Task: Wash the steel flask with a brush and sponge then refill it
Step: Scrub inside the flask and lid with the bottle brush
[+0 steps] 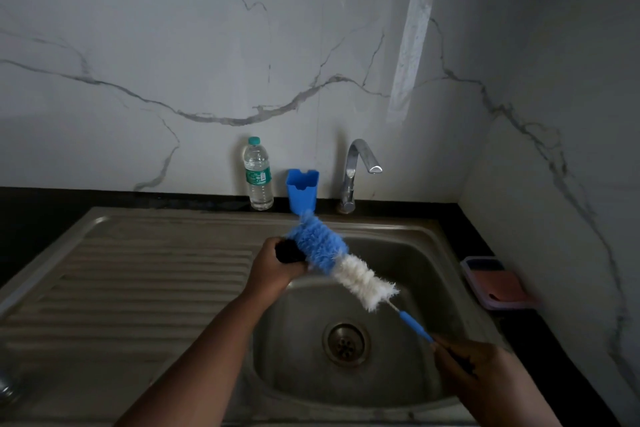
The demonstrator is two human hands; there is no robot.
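Observation:
My left hand (pixel 273 269) grips a dark object (pixel 289 251) over the sink's left rim; only a black end shows, so I cannot tell if it is the flask or its lid. My right hand (pixel 471 369) holds the blue handle of a long bottle brush (pixel 346 265). The brush's blue and white bristles slant up to the left, and the blue part lies against the dark object. A pink sponge (pixel 507 288) sits in a tray on the counter at the right.
Below the hands is the steel sink basin (pixel 408 253) with its drain (pixel 346 343). A ribbed drainboard (pixel 138 288) lies to the left. At the back stand a tap (pixel 356 170), a blue holder (pixel 302 189) and a plastic water bottle (pixel 258 177).

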